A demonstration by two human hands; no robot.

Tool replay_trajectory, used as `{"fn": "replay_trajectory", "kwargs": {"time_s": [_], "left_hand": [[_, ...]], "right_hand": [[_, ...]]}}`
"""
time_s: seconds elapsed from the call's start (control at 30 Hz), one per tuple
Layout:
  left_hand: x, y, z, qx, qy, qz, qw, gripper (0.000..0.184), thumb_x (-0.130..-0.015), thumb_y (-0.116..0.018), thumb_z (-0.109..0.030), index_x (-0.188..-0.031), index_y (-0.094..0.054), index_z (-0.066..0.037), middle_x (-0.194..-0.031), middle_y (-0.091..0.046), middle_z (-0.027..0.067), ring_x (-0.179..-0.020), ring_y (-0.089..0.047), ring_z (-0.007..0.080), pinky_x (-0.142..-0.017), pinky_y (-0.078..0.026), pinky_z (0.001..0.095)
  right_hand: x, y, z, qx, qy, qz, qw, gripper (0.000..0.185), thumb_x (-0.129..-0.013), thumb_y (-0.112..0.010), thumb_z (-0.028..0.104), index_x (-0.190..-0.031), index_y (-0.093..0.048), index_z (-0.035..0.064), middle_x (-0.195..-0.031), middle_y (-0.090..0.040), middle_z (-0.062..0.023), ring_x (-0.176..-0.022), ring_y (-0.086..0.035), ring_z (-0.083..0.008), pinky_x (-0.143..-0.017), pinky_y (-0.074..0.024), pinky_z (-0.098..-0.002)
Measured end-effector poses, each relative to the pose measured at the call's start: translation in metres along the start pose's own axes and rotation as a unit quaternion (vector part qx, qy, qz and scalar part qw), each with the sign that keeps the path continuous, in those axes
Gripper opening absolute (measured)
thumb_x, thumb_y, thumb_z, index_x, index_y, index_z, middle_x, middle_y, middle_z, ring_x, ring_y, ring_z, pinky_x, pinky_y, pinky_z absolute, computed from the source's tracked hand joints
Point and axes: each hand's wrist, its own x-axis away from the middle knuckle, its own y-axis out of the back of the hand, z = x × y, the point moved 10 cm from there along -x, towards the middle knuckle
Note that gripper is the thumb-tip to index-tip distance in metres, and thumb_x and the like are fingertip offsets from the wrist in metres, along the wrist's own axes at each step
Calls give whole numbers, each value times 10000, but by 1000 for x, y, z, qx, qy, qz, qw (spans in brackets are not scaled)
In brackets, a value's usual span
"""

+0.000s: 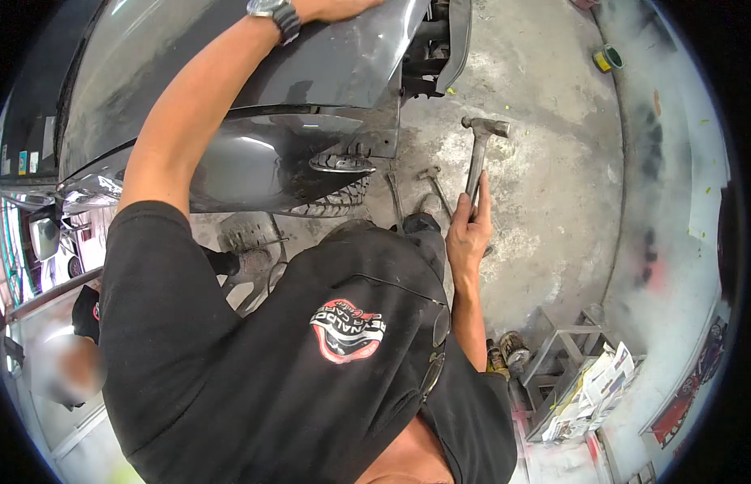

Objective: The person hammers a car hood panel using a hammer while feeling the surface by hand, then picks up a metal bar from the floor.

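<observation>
A: Where is the hammer (478, 153)?
B: Over the floor (561, 185), right hand (470, 234) closed round its handle
A: Work done?
B: Hammer apart from the car (242, 161); what is finished or left cannot be told; left hand (343, 7) on the bonnet (343, 60), its fingers' spread unclear

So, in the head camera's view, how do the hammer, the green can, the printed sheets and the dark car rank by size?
Largest to smallest, as they look:
1. Dark car, by far
2. Printed sheets
3. Hammer, in the right hand
4. Green can
</observation>
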Motion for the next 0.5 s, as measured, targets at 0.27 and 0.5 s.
{"fn": "replay_trajectory", "kwargs": {"time_s": [0.27, 0.5], "left_hand": [[75, 6, -26, -4, -78, -60, 995, 953, -1018, -445, -703, -1629, -298, 13, -1714, -260, 203, -1605, -208, 332, -1301, -129, 553], [-11, -12, -13, -62, -28, -8, 998, 997, -1013, -431, -718, -1634, -254, 41, -1723, -213, 228, -1614, -166, 355, -1298, -123, 569]], "right_hand": [[-19, 11, -17, 23, 39, -13, 999, 546, -1084, -568, 144, -1610, -433, 84, -696, -463, 40, -576, -364, -54, -505, -306, -270], [-36, 18, -19, 68, 60, -14, 996, 547, -1074, -574, 158, -1600, -448, 76, -745, -540, -12, -592, -404, -77, -526, -357, -299]]}}
